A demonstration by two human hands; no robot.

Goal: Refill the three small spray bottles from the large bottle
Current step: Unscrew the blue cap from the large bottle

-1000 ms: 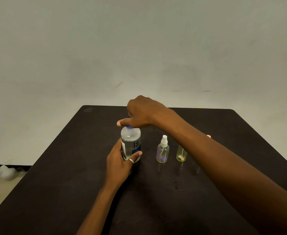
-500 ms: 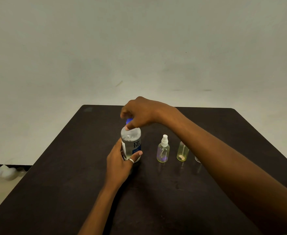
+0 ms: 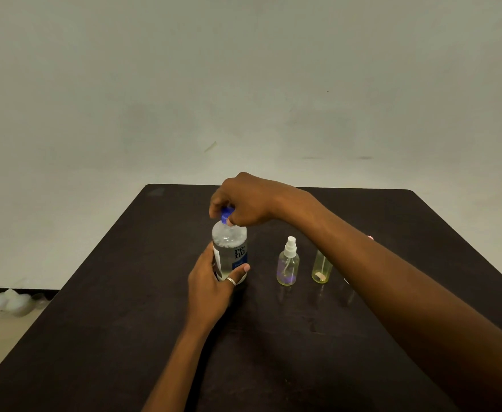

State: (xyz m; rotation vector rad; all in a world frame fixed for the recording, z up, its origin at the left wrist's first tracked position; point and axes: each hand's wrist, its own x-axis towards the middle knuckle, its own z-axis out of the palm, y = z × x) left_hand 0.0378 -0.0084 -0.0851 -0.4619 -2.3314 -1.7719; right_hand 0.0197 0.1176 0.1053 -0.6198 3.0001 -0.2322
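Large bottle [image 3: 229, 251] stands upright at frame centre on dark table [image 3: 95, 322]. Left hand [image 3: 211, 289] wraps its base; right hand [image 3: 244, 203] pinches blue cap [image 3: 225, 215]. 2 small spray bottles [image 3: 287, 267] [image 3: 321, 267] stand right of it, apart.

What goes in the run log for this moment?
left hand holds large bottle | right hand grips blue cap | spray bottle capped
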